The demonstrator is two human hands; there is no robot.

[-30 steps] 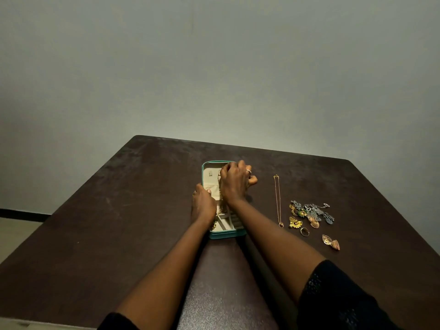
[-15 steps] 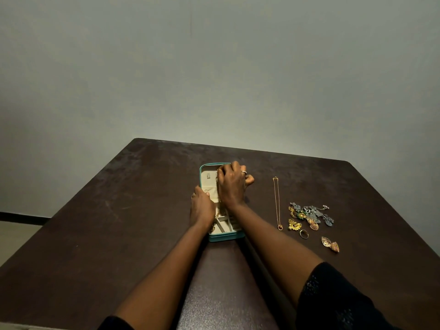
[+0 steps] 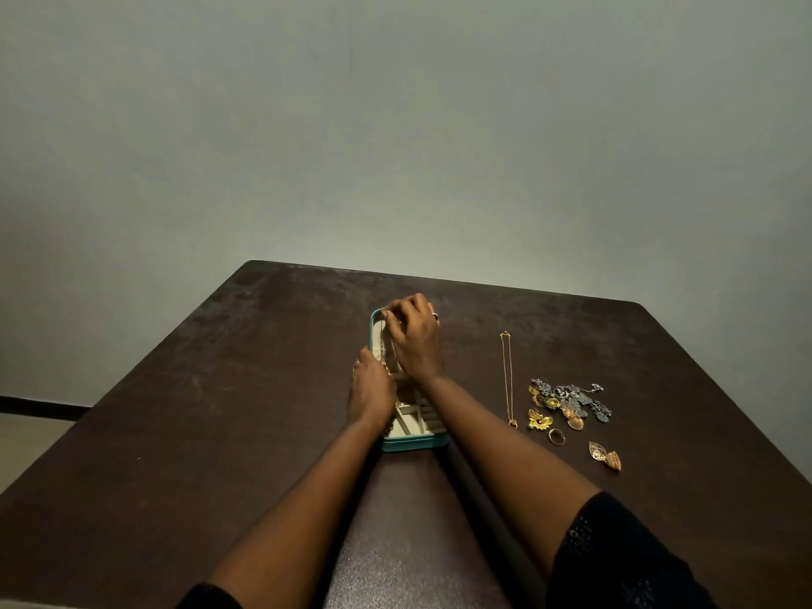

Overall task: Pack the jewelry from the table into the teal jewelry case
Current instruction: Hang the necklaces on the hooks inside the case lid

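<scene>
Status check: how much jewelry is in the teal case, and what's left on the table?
Done: little can be confirmed; the hands hide most of the open teal case. In hand: the right hand seems to pinch a thin chain at the case's far end; the left hand rests at its left edge. Left: gold necklace, mixed cluster, ring, filigree earrings on the table.

Dark brown counter against pale wall. Open teal case at centre, cream compartments inside. Right hand over case's far end, fingers curled, pinching thin chain that runs down lid's lining. Left hand on case's left edge, fingertips at chain's lower end; grip unclear. Right of case, apart: gold necklace laid straight, mixed jewelry pile, ring, gold earrings. Dark sleeves at bottom edge.
</scene>
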